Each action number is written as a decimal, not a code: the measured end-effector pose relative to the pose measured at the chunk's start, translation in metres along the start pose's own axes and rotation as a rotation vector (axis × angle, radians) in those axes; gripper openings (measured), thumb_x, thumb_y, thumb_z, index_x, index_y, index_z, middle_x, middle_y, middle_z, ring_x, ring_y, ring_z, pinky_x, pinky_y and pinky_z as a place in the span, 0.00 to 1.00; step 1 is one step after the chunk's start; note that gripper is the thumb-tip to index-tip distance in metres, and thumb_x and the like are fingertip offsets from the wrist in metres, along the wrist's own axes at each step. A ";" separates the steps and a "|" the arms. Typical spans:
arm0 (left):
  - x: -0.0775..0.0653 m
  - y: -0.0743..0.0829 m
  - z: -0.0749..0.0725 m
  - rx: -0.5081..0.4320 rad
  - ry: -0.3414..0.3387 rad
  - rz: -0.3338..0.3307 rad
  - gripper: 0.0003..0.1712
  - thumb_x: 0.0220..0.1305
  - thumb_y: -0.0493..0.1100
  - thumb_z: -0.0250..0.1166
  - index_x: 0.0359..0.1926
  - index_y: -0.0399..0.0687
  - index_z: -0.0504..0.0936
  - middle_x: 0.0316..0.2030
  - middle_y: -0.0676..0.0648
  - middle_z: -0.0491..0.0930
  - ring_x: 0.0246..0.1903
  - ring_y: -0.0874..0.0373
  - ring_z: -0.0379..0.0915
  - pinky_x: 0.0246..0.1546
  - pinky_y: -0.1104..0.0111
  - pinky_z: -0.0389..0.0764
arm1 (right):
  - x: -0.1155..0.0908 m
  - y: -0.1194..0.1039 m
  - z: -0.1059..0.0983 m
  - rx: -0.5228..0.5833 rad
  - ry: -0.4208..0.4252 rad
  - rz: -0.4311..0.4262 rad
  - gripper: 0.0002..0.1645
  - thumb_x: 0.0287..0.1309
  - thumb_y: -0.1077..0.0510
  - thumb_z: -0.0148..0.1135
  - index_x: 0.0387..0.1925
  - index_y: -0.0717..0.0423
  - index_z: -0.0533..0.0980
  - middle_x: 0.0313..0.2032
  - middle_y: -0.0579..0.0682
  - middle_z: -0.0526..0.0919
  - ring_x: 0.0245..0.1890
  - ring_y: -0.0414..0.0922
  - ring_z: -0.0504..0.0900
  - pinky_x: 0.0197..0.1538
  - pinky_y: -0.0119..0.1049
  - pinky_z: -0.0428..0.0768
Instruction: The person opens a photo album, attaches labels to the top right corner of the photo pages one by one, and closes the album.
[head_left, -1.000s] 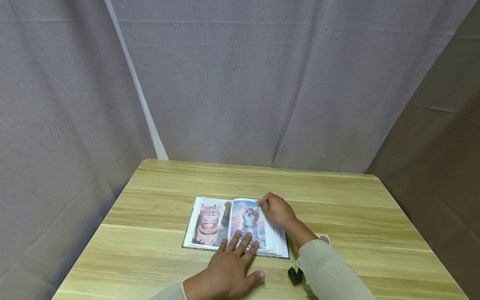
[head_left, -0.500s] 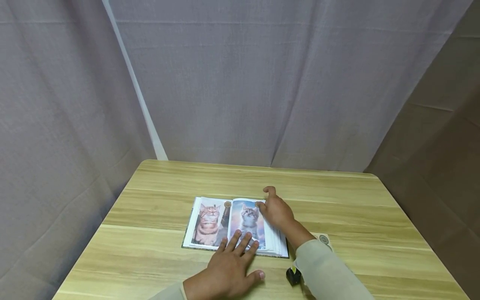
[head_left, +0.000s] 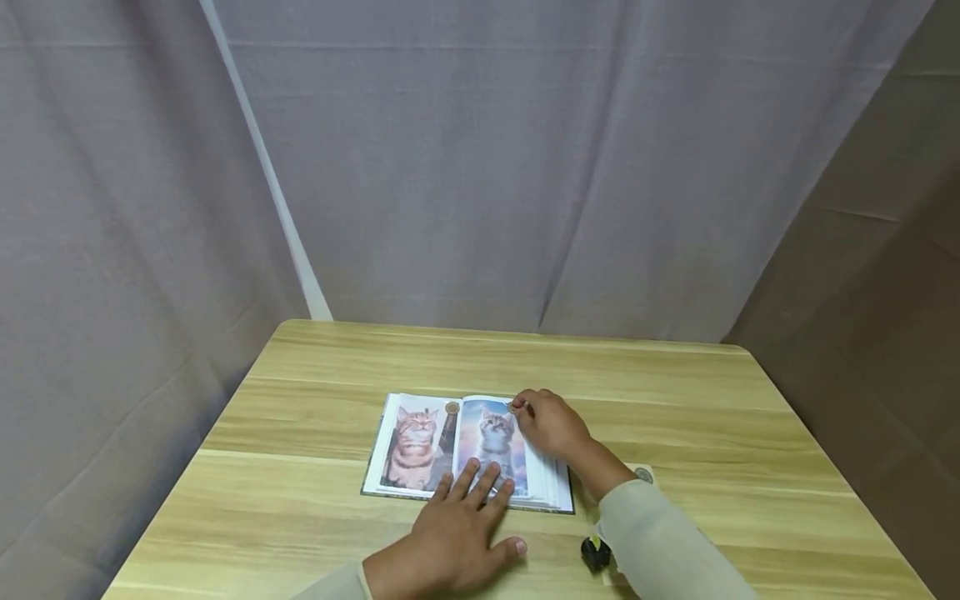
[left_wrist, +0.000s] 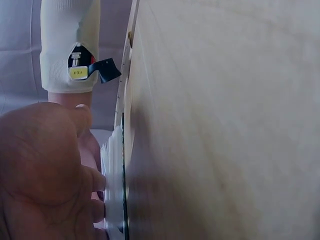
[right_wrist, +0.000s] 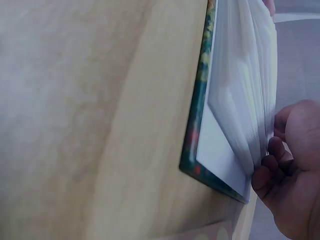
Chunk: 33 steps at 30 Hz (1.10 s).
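An open photo album (head_left: 563, 492) lies on the table, its thick pages fanned in the right wrist view. A cat picture fills each facing page: an orange cat (head_left: 415, 454) at left, a grey kitten (head_left: 495, 429) at right. One round brown sticker (head_left: 452, 408) is at the left picture's upper right corner. My right hand (head_left: 553, 423), fingers curled, pinches a similar sticker (head_left: 513, 407) at the right picture's upper right corner; fingertips partly cover it. My left hand (head_left: 461, 533) rests with spread, straight fingers across the right page's lower edge.
A pale sheet with round prints (head_left: 643, 473) lies under my right forearm, mostly hidden. A black strap piece (head_left: 596, 553) hangs at the right sleeve (head_left: 663, 533). The wooden table (head_left: 300, 500) stands before grey curtains (head_left: 420, 167).
My right index finger lifted off the sticker half a second ago, with the thumb staying there; now it has come back down to the thumb. My left hand holds its place.
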<state>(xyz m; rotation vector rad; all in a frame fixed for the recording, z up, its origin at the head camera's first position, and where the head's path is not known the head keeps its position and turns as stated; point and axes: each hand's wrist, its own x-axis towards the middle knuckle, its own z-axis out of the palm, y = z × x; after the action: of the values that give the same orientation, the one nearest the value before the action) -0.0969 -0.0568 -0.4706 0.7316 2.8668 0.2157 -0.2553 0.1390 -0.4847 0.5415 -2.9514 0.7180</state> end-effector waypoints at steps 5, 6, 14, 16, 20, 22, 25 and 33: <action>-0.001 -0.001 -0.001 -0.012 0.023 0.023 0.48 0.71 0.77 0.39 0.81 0.58 0.56 0.80 0.47 0.49 0.79 0.44 0.38 0.74 0.45 0.52 | -0.006 -0.001 -0.004 -0.002 -0.031 -0.029 0.15 0.70 0.53 0.61 0.55 0.49 0.80 0.38 0.45 0.76 0.40 0.43 0.75 0.43 0.43 0.78; -0.001 -0.002 -0.001 -0.020 0.033 0.032 0.47 0.72 0.77 0.40 0.81 0.56 0.57 0.80 0.46 0.49 0.79 0.44 0.39 0.73 0.45 0.52 | -0.007 -0.001 -0.004 -0.004 -0.032 -0.035 0.16 0.70 0.53 0.62 0.56 0.50 0.80 0.39 0.45 0.77 0.41 0.43 0.76 0.44 0.43 0.78; 0.001 -0.008 -0.003 -0.080 0.162 0.105 0.40 0.77 0.67 0.47 0.74 0.43 0.70 0.75 0.41 0.62 0.74 0.39 0.54 0.71 0.49 0.62 | -0.022 0.000 -0.012 -0.006 -0.031 -0.103 0.21 0.67 0.53 0.65 0.58 0.57 0.79 0.53 0.53 0.81 0.59 0.55 0.76 0.61 0.53 0.75; 0.003 -0.011 -0.005 -0.102 0.199 0.110 0.37 0.77 0.64 0.49 0.70 0.42 0.74 0.72 0.41 0.66 0.73 0.40 0.59 0.69 0.50 0.65 | -0.027 0.001 -0.015 -0.009 -0.039 -0.128 0.21 0.67 0.53 0.66 0.58 0.57 0.80 0.56 0.53 0.80 0.62 0.56 0.74 0.63 0.53 0.73; 0.005 -0.017 -0.008 -0.158 0.300 0.108 0.28 0.76 0.59 0.56 0.60 0.42 0.82 0.66 0.43 0.76 0.67 0.45 0.69 0.64 0.53 0.73 | -0.035 0.002 -0.019 -0.010 -0.042 -0.171 0.20 0.67 0.52 0.66 0.56 0.57 0.80 0.55 0.53 0.81 0.62 0.57 0.74 0.63 0.53 0.73; 0.005 -0.021 -0.011 -0.174 0.360 0.105 0.25 0.75 0.56 0.59 0.57 0.43 0.84 0.62 0.44 0.79 0.64 0.47 0.74 0.61 0.54 0.76 | -0.040 0.002 -0.022 -0.008 -0.050 -0.179 0.21 0.68 0.52 0.65 0.57 0.57 0.79 0.56 0.54 0.81 0.62 0.57 0.74 0.64 0.53 0.73; 0.004 -0.029 -0.012 -0.184 0.430 0.073 0.20 0.73 0.54 0.62 0.52 0.44 0.86 0.55 0.47 0.83 0.56 0.51 0.79 0.56 0.56 0.80 | -0.049 0.002 -0.027 -0.001 -0.056 -0.177 0.22 0.69 0.52 0.64 0.59 0.57 0.78 0.58 0.54 0.80 0.64 0.57 0.73 0.63 0.54 0.74; -0.006 -0.063 -0.020 -0.188 0.528 -0.132 0.16 0.67 0.50 0.68 0.46 0.44 0.87 0.47 0.44 0.84 0.48 0.45 0.81 0.49 0.51 0.82 | -0.066 0.006 -0.039 -0.032 -0.016 -0.178 0.20 0.69 0.52 0.65 0.59 0.53 0.79 0.59 0.53 0.79 0.63 0.55 0.75 0.59 0.53 0.78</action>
<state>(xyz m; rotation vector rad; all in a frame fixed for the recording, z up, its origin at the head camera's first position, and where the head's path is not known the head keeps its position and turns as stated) -0.1246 -0.1159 -0.4621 0.5045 3.2995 0.7501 -0.1966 0.1833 -0.4617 0.7988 -2.8753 0.6496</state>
